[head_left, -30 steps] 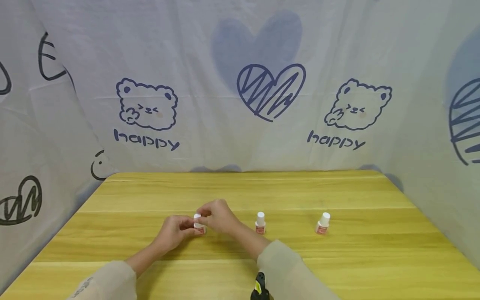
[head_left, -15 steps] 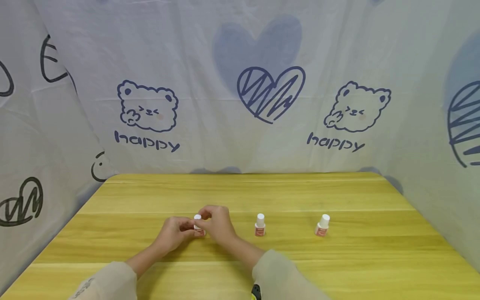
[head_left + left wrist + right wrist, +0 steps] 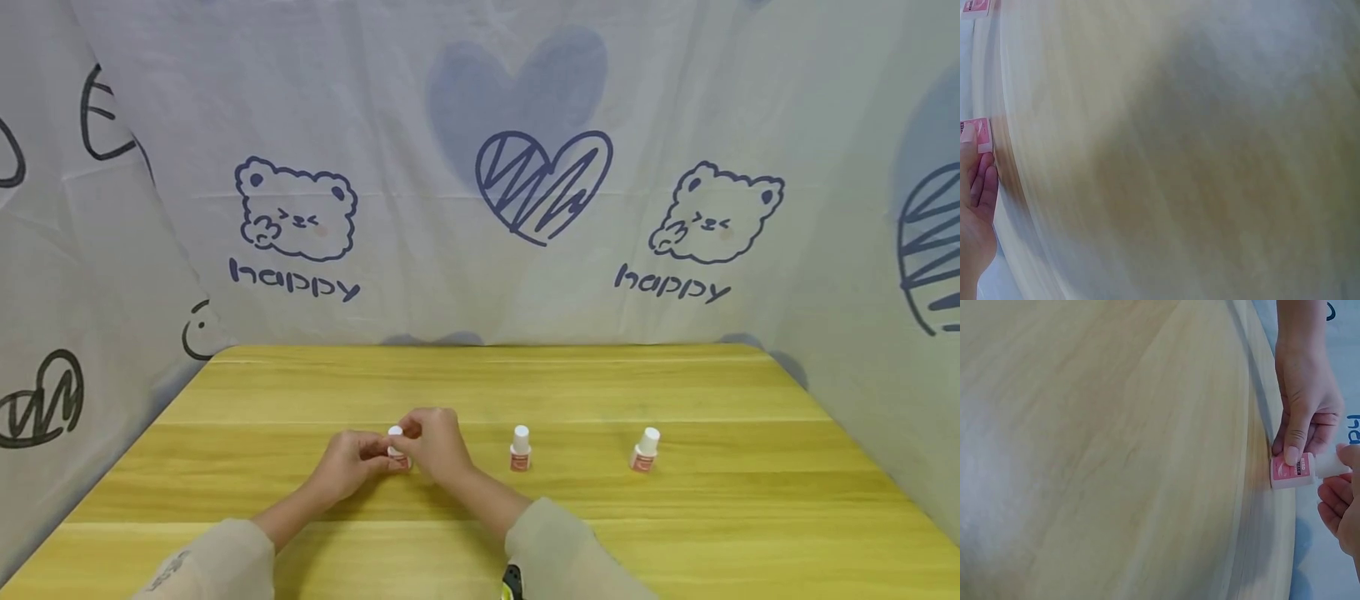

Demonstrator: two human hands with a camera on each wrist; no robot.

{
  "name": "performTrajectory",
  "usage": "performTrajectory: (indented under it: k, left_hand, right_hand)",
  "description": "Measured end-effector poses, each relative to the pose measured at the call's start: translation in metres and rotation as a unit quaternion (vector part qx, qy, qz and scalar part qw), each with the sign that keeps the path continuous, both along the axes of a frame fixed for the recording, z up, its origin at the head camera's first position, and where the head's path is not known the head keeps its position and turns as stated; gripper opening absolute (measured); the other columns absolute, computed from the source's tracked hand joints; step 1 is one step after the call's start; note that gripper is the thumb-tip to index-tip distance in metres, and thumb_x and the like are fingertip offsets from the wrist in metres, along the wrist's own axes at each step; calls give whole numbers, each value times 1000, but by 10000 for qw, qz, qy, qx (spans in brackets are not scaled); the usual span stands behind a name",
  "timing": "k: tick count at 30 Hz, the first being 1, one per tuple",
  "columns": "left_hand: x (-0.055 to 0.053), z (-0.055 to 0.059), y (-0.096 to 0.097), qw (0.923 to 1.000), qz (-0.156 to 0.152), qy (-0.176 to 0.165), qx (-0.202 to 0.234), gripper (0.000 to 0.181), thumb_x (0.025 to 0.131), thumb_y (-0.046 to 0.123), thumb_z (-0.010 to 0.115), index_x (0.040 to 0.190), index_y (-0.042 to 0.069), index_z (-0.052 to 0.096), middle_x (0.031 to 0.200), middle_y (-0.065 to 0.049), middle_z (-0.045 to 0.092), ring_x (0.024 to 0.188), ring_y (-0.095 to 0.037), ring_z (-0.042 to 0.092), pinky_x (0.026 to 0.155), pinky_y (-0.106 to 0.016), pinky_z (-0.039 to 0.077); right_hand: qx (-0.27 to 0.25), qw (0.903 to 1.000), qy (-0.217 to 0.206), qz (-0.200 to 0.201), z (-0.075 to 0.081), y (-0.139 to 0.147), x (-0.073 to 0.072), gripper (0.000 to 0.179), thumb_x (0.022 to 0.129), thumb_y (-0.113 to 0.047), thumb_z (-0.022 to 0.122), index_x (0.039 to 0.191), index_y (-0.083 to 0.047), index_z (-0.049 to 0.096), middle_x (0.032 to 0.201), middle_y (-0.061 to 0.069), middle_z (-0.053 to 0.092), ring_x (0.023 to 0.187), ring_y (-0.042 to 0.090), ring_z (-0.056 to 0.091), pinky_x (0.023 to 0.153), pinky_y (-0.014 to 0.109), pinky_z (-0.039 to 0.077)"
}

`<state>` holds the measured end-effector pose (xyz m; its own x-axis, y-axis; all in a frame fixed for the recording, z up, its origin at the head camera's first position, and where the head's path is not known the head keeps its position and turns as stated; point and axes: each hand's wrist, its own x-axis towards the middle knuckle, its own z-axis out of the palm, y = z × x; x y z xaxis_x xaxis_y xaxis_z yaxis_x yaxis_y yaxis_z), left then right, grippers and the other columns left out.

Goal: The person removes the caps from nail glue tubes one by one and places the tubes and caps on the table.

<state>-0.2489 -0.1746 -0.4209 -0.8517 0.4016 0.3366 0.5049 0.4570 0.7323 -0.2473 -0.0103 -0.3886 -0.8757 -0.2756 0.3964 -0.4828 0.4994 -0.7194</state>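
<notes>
I see the cloth filling the upper half of the head view, printed with bears and a heart. Below it the table spans the lower half, yellow wood running edge to edge.

My two sleeves come in from the bottom edge, forearms angled inward so the hands meet left of centre. The left hand lies low on the wood, fingers curled toward the bottle; in the right wrist view its thumb presses the pink label and the fingers wrap behind, so it grips the body. The right hand arches over from the right, knuckles up, fingertips pinching the white cap (the wrist view shows the cap at the far right edge, against those fingers). The bottle stands on the table between both hands.

Right of centre stands a second bottle, and farther right a third, leaning slightly, both well apart from the hands.
</notes>
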Motion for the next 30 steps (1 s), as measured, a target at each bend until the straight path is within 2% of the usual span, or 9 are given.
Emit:
performTrajectory:
  k: [7, 14, 19, 26, 30]
  left_hand:
    - [-1, 1, 0, 10000, -59, 39, -43, 18, 78, 8, 71, 92, -4, 71, 83, -15, 72, 71, 2, 63, 61, -16, 52]
    - [-2, -2, -1, 9999, 21, -53, -97, 19, 78, 10, 71, 92, -2, 72, 84, -14, 72, 72, 4, 62, 63, -16, 52]
    - [-2, -2, -1, 9999, 41, -38, -114, 20, 79, 11, 71, 92, -3, 72, 85, -14, 72, 73, 3, 63, 63, -16, 52]
    - [-1, -2, -1, 9999, -6, -83, -108, 19, 79, 10, 70, 93, -3, 71, 87, -15, 72, 76, -3, 66, 65, -16, 53]
    - [0, 0, -1, 9999, -62, -84, -51, 18, 80, 10, 69, 93, -2, 71, 87, -14, 73, 77, -6, 68, 66, -17, 53]
  right_hand:
    - [9, 9997, -137, 221, 2, 2, -2, 11, 81, -10, 71, 80, 0, 71, 75, 9, 71, 66, 10, 64, 56, 10, 46]
    - [19, 9986, -212, 488, 2, 4, -6, 10, 82, -8, 69, 84, 2, 71, 76, 11, 71, 67, 9, 64, 58, 11, 47]
    - [175, 9967, -198, 765, 4, 6, -8, 9, 83, -6, 68, 85, 2, 71, 77, 12, 71, 67, 11, 63, 59, 11, 46]
    - [317, 9946, -246, 958, 7, 9, -10, 10, 83, -8, 69, 85, 1, 71, 78, 12, 71, 64, 4, 56, 56, 11, 44]
    - [184, 9946, -298, 976, 7, 11, -11, 11, 82, -8, 69, 87, 2, 71, 80, 12, 71, 68, 9, 61, 59, 12, 46]
